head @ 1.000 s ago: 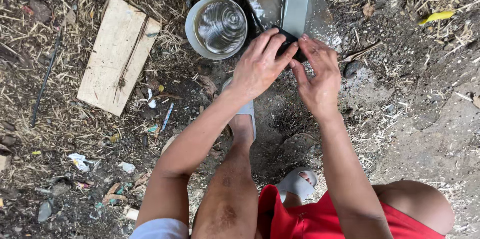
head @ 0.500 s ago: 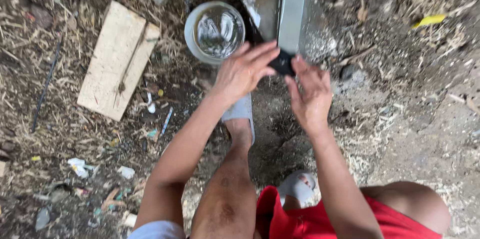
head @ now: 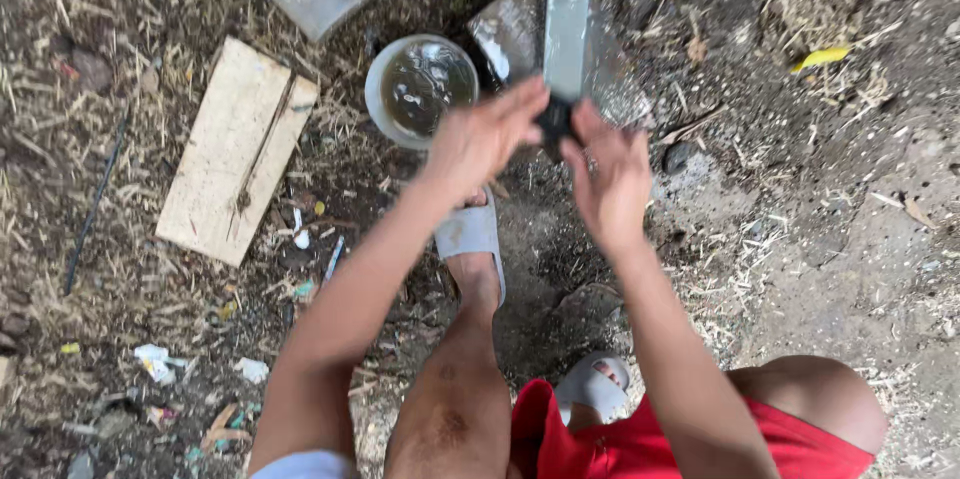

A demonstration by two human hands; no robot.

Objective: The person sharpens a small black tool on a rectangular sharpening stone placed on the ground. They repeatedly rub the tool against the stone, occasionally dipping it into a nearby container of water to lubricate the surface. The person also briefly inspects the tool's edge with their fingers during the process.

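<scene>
Fingers (head: 520, 109) pinch dark object (head: 553, 122)

Both hands sit lower on the grey sharpening stone (head: 567, 34) than a second ago, drawn back from its middle toward its 6 o'clock end. The left hand (head: 478, 139) and right hand (head: 608, 174) now clasp the small dark object (head: 553, 121) there, leaving more of the stone bare. The fingers look blurred.
</scene>
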